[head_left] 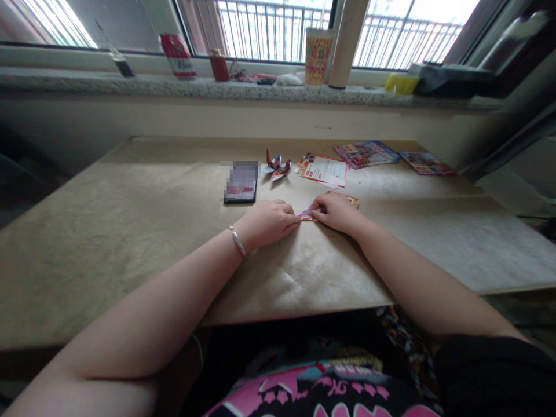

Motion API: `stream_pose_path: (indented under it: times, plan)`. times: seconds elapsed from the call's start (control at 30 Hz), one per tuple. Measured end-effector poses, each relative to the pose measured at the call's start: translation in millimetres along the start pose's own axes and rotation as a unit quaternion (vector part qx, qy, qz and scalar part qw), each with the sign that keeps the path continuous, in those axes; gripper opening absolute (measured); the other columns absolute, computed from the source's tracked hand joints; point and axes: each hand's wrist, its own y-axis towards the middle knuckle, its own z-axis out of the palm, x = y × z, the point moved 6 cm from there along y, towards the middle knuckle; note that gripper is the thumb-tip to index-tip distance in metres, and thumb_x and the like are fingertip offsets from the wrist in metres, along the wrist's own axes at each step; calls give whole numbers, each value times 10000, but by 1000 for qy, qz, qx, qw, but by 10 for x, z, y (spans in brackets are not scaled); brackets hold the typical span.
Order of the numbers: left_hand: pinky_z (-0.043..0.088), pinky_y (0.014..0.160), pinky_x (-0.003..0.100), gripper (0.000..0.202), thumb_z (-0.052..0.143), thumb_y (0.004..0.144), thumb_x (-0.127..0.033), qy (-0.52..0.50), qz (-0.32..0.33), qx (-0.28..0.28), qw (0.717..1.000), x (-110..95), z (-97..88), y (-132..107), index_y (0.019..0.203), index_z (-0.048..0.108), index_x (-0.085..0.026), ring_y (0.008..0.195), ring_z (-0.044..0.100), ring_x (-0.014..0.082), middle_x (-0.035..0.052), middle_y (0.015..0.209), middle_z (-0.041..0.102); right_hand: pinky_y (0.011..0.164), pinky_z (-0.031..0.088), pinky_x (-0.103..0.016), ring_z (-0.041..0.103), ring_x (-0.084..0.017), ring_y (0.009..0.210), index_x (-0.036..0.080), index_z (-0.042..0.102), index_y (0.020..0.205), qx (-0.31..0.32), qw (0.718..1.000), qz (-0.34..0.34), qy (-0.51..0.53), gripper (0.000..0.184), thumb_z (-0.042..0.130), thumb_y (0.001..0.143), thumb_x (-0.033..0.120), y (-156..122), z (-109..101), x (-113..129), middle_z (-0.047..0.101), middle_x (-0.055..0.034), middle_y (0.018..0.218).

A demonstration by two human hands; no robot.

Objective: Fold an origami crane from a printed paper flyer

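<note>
A small piece of printed, folded paper (306, 215) lies on the table between my two hands. My left hand (268, 223), with a silver bangle at its wrist, is closed, its fingertips pressing on the paper's left corner. From the other side my right hand (336, 212) has its fingers bent and pinched on the same paper, hiding much of it. Just behind the right hand, an orange-edged printed paper (353, 201) sticks out. A folded paper figure (278, 166) with pointed tips stands beyond the hands, beside a phone (243, 182).
Printed leaflets (328, 171) lie at the back of the tan-covered table (130, 231), with more colourful flyers (369, 154) and a flyer stack (425, 163) to the right. On the granite sill (152, 90) stand a red can (178, 57), a patterned paper cup (318, 58) and a yellow object (402, 84).
</note>
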Motion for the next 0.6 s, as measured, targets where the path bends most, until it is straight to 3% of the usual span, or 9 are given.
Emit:
stream_pose_path:
  times: [0.3,0.6]
  plan:
    - [461,679,277,327,431,978,-298,17,-4,7,1000,-1,3,6,991,744,-205,797,621,169,71,866,694,731,379,-302,588,-201,813,189,708,856,11,1000,5,0,157,610,848,312,13,12,-12,722,-66,856]
    - [497,779,305,293,479,956,-289,-10,-10,22,1000,19,4,2,1047,746,-206,879,615,186,80,929,693,721,377,-307,593,-207,819,200,697,835,4,1000,1,-4,156,601,841,322,-1,4,-3,726,-55,859]
